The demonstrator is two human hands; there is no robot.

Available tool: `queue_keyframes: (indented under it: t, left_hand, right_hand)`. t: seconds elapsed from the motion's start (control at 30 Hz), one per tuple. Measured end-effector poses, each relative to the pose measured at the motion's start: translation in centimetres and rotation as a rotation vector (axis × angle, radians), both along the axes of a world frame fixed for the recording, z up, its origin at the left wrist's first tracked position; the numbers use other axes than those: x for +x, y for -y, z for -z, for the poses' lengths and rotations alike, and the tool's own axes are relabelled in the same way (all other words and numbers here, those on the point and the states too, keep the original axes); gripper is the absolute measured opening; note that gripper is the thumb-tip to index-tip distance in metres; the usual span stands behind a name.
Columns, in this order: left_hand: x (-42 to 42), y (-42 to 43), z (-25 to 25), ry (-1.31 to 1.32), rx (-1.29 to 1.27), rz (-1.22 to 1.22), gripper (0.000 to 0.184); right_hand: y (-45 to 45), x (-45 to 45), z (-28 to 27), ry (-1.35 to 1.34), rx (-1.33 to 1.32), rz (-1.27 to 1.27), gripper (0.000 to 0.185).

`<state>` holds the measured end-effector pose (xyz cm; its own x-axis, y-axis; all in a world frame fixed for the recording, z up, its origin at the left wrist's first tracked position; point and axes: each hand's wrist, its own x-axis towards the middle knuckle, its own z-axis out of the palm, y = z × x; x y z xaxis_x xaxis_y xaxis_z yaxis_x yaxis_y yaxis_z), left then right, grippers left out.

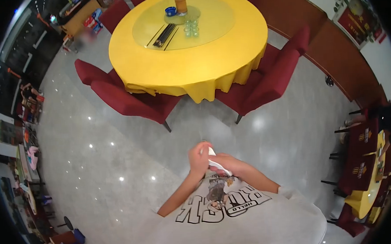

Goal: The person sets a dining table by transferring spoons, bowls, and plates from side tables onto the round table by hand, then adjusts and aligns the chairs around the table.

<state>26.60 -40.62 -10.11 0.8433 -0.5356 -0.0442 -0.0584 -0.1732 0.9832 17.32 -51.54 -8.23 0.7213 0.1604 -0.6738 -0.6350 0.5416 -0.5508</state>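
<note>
In front of my chest, both hands are close together over the grey floor. My right hand (226,162) is closed on a folded white cloth (221,168), which may be tissue; its end hangs below the fingers. My left hand (199,157) is curled in a fist against the upper part of the same white cloth. A small edge of something shows at the top of the left fingers, too small to name. Beyond my hands stands a round table with a yellow tablecloth (188,69).
On the table's glass turntable (219,28) lie black chopsticks (165,34), with several small glasses (191,27), a blue ashtray (171,11) and a wooden holder (181,5). Red chairs (119,93) (268,80) flank the near side. Another yellow table (368,197) stands far right.
</note>
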Motion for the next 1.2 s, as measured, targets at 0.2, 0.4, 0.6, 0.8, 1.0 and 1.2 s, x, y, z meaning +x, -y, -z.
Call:
queue_keyframes:
  t: [0.2,0.4,0.6,0.8,1.0,1.2]
  left_hand:
    - [10.0,2.5,-0.6,-0.032,-0.036,0.023,0.018]
    - [17.7,7.9,0.5,-0.009,0.010,0.054,0.017]
    - [23.0,14.6,0.8,0.044,0.041,0.086,0.017]
    - [29.1,24.5,3.2,0.055,0.068,0.165,0.017]
    - [37.2,36.5,8.7,0.241,0.055,0.258,0.024]
    - [41.3,44.8,12.6,-0.100,0.254,0.030,0.037]
  right_hand:
    - [3.2,9.8,-0.4,0.096,-0.012,-0.051,0.041]
    - [8.0,16.5,1.2,0.058,-0.042,0.039,0.043]
    - [14.8,21.6,2.9,0.040,-0.090,0.000,0.039]
    - [24.8,27.9,5.5,0.128,-0.026,0.115,0.034]
    - [36.7,34.4,10.3,0.057,-0.243,0.044,0.035]
    - [47.7,42.5,14.4,-0.035,-0.391,0.276,0.037]
